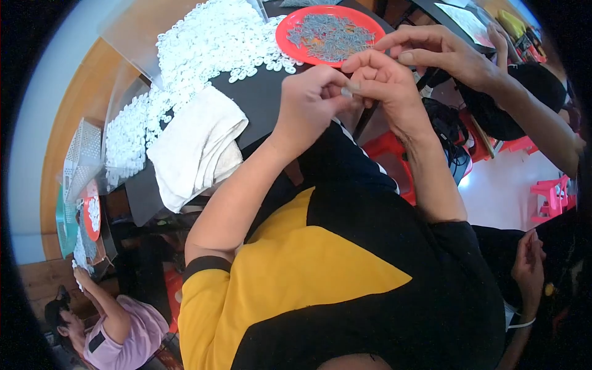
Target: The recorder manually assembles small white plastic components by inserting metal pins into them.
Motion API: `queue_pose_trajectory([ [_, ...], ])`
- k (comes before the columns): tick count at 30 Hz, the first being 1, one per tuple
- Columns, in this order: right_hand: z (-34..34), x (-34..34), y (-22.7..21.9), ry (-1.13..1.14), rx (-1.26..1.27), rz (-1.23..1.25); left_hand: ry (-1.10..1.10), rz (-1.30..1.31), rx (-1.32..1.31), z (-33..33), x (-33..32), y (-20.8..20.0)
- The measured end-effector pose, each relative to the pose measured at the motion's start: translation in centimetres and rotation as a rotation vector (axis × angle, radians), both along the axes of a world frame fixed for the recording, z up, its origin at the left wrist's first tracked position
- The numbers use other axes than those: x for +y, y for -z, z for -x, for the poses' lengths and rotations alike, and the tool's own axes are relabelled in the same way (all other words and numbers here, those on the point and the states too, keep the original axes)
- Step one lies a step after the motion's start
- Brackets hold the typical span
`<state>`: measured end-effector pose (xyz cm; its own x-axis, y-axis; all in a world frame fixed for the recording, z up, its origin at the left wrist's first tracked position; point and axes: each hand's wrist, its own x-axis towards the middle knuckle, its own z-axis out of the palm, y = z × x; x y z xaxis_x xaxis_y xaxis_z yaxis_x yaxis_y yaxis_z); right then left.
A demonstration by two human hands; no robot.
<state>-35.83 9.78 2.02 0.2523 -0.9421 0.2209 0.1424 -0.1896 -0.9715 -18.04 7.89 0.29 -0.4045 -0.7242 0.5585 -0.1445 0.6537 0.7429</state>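
My left hand (311,102) is closed, its thumb and forefinger pinching a small white plastic piece (346,92). Right beside it, the fingertips of my right hand (394,89) are drawn together at that same piece; what they grip is too small to make out. Just beyond both hands sits a red plate (285,42) holding many thin grey metal nails (330,36). To the left, a large heap of small white plastic pieces (203,46) spreads over the dark table (262,92).
A folded white cloth (194,145) lies on the table's near left part. From the right, another person's hand (441,54) reaches toward the plate. Clear panels (132,43) border the heap. A person in a pink shirt (126,327) works at lower left. Pink stools (552,194) stand at right.
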Motion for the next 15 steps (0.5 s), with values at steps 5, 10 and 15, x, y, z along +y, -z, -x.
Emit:
queue_pose_trajectory([
  [5, -0.9, 0.9, 2.1, 0.199, -0.114, -0.131, 0.176, -0.723, 0.498, 0.0, -0.4, 0.2],
  [10, -2.2, 2.0, 0.8, 0.065, -0.247, -0.266, 0.301, -0.845, 0.835, 1.0, 0.4, 1.4],
  [15, -2.0, 1.8, 0.6, 0.044, -0.235, -0.29, 0.336, -0.785, 0.804, 1.1, 0.7, 1.8],
])
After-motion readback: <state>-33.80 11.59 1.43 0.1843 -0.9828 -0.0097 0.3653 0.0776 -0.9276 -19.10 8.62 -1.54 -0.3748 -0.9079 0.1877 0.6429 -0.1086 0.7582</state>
